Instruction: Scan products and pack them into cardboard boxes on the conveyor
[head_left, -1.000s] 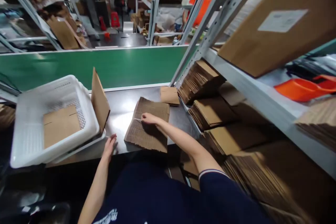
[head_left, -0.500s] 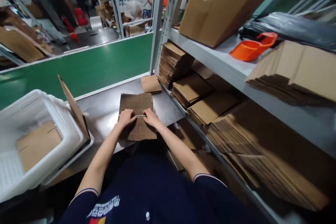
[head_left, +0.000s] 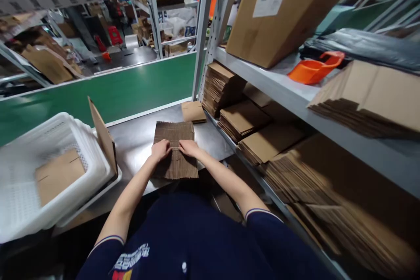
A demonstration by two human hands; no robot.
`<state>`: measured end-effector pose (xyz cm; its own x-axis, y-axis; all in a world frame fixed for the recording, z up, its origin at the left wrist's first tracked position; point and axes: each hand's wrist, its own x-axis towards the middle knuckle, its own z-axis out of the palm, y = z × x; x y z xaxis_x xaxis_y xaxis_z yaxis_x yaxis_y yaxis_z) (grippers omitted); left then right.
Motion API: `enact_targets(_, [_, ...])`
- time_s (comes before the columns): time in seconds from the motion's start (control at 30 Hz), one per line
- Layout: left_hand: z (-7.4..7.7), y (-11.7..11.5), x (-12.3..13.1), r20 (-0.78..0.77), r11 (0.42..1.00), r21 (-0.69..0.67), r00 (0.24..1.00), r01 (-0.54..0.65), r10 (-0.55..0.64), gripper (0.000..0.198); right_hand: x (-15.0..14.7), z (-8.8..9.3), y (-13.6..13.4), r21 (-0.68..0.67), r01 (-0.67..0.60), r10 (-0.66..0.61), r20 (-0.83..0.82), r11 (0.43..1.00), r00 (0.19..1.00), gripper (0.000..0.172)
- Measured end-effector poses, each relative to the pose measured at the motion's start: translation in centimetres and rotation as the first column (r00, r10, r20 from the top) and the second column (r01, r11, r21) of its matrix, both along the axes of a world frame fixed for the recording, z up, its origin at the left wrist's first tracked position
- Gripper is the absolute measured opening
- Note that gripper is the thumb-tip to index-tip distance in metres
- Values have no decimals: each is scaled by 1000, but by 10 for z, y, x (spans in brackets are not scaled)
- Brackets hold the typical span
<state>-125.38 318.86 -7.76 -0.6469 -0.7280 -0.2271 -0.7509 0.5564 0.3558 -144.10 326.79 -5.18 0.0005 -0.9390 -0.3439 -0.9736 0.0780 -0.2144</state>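
A bundle of cardboard sheets (head_left: 177, 164), edges up, rests on the metal table (head_left: 133, 140) in front of me. A thin pale band (head_left: 175, 148) runs across its middle. My left hand (head_left: 161, 149) is closed on the band at the bundle's left side. My right hand (head_left: 188, 148) pinches the same band a short way to the right. Both hands rest on the top of the bundle, with a small gap between them. Beyond the bundle, a small stack of flat cardboard (head_left: 194, 111) lies near the shelf post.
White baskets (head_left: 55, 124) stand at the left, with cardboard (head_left: 60, 173) inside and an upright cardboard sheet (head_left: 102, 133) beside them. On the right, a shelf rack (head_left: 272, 83) holds cardboard stacks (head_left: 246, 118), a large box (head_left: 259, 30) and an orange holder (head_left: 311, 70). A green belt (head_left: 147, 83) runs behind.
The view has tilted up slightly, so everything sits a little lower and further right. Both hands keep their hold on the band, which looked shinier before.
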Motion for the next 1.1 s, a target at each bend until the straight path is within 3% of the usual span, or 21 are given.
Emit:
enact_targets(0.3, [-9, 18, 26, -103, 975, -5, 970, -222, 220, 18, 0, -12, -30, 17, -162, 158, 139, 987, 978, 27])
enact_targets(0.63, [-20, 41, 7, -152, 910, 174, 903, -375, 401, 33, 2, -28, -36, 7, -114, 110, 200, 993, 973, 30])
enact_targets(0.83, [-15, 37, 7, -151, 916, 219, 915, -337, 373, 30, 7, -34, -35, -21, -84, 86, 216, 996, 972, 31])
enact_targets(1.1, [-8, 20, 10, -102, 953, 192, 961, -234, 257, 32, -5, -28, -41, 26, -222, 199, 346, 975, 917, 23])
